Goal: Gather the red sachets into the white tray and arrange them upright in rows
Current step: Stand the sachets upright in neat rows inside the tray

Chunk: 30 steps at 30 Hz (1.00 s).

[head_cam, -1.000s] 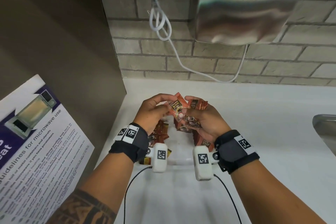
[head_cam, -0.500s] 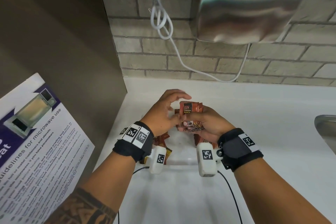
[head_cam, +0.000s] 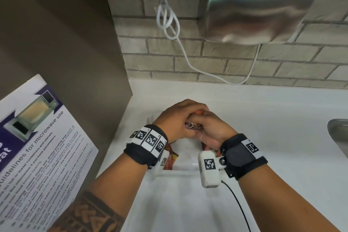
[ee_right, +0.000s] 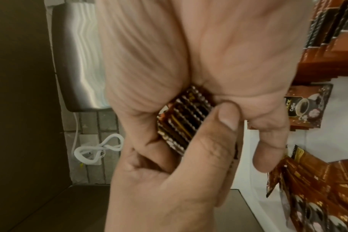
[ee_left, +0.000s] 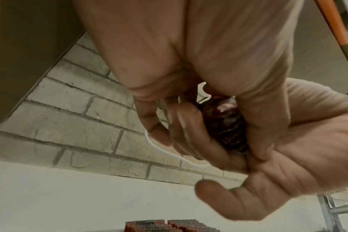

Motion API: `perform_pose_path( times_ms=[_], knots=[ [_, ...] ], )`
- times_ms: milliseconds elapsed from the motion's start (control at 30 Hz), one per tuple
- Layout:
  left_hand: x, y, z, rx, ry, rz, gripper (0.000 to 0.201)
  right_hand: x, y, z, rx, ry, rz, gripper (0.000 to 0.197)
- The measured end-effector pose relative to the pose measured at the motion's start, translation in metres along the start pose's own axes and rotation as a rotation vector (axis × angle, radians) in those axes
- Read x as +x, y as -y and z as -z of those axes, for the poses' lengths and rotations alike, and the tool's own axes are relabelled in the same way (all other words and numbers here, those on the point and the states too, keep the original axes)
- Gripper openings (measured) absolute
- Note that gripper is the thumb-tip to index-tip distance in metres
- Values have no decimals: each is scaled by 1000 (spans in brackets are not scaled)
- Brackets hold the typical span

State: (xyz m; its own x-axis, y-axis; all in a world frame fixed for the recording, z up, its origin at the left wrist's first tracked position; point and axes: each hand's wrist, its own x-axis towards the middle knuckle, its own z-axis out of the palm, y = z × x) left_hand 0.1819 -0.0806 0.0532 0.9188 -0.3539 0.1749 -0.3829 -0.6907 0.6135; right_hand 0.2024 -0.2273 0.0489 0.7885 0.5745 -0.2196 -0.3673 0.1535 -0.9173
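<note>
A bundle of red sachets (head_cam: 194,126) hangs just above the white tray (head_cam: 185,149), gripped by both hands. My left hand (head_cam: 185,114) curls over its top and my right hand (head_cam: 204,126) clasps it from the right. In the right wrist view the bundle's serrated edges (ee_right: 184,121) show between my right palm and the left thumb (ee_right: 226,117). The left wrist view shows only a dark sliver of the bundle (ee_left: 225,125) inside the fingers. More red sachets stand in the tray at its left (head_cam: 170,159) and right (head_cam: 211,149) sides.
The tray sits on a white counter (head_cam: 273,118) against a brick wall. A brown cabinet side (head_cam: 66,43) with a microwave poster (head_cam: 37,147) stands at the left. A steel hand dryer (head_cam: 263,5) and white cable (head_cam: 169,20) hang above; a sink edge (head_cam: 339,133) lies right.
The hands have closed together round the sachets. The left hand has slid over the bundle's top, so the sachets that stuck up before are now mostly hidden.
</note>
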Motion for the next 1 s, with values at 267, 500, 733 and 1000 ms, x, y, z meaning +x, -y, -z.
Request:
perform_pose_path(
  times_ms=[267, 500, 733, 1000],
  knots=[
    [1, 5, 4, 130, -13, 56, 74, -10, 2, 5, -562, -193, 180, 12],
    [3, 6, 9, -551, -143, 220, 128, -17, 3, 16, -302, -157, 98, 21],
    [2, 0, 5, -1306, -88, 367, 69, -17, 2, 5, -121, -57, 72, 41],
    [-1, 0, 7, -1209, -32, 295, 38, -25, 5, 4, -557, -267, 262, 34]
  ],
)
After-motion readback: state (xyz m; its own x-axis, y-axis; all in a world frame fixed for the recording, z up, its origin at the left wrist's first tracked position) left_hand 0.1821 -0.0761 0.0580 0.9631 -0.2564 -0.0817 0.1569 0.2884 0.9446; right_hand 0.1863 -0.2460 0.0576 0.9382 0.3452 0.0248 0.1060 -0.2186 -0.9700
